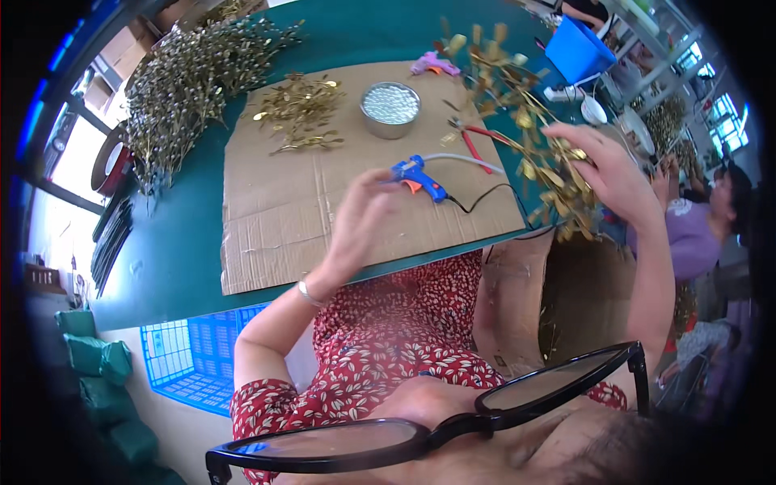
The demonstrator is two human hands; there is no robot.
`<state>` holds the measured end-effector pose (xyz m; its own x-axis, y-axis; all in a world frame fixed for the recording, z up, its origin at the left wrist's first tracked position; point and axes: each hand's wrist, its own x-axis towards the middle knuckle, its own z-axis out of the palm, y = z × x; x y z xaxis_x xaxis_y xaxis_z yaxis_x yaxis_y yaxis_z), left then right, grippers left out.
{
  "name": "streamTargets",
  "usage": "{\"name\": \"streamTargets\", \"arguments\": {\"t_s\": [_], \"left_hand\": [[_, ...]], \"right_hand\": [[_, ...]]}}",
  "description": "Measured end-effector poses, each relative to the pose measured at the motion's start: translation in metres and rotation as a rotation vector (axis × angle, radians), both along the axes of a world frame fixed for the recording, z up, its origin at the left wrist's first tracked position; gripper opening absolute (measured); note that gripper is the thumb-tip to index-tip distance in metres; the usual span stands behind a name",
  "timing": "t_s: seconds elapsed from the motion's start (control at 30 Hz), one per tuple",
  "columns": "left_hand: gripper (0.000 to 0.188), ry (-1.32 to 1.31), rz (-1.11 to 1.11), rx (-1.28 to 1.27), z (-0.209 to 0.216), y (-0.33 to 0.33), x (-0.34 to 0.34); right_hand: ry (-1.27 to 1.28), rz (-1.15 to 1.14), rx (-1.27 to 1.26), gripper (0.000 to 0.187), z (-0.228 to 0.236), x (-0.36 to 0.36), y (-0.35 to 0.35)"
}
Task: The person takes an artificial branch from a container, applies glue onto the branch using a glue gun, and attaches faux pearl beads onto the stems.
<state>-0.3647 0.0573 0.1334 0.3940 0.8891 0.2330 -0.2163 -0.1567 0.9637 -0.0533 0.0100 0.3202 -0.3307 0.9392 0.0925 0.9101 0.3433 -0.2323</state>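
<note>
My right hand [616, 174] is closed round a branch of gold artificial leaves [529, 121], which spreads up and away over the right side of the table. My left hand [361, 220] is slightly blurred above the cardboard, its fingers loosely apart and apparently empty. Its fingertips come close to the nozzle of a blue glue gun [420, 178]; whether they touch it I cannot tell. Red-handled pliers [477, 152] lie just beyond the glue gun. A round metal tin [390, 111] with a shiny, pale inside stands farther back. Left of it lies a loose pile of gold leaf sprigs [303, 109].
A cardboard sheet [271, 210] covers the middle of the green table [170, 267]. Bunched berry stems [202, 77] fill the far left. A purple glue gun [435, 65] and blue bin [579, 50] stand at the back. An open cardboard box [517, 299] is below right; co-workers sit beyond.
</note>
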Motion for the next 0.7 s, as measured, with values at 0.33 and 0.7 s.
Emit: {"name": "streamTargets", "arguments": {"t_s": [0.33, 0.7], "left_hand": [[0.054, -0.233, 0.591, -0.025, 0.022, 0.148, -0.228], [0.04, -0.183, 0.435, -0.269, -0.035, 0.103, -0.212]], "right_hand": [[-0.423, 0.574, 0.164, 0.054, -0.004, -0.216, 0.242], [-0.403, 1.07, 0.75, 0.051, -0.126, -0.289, 0.347]]}}
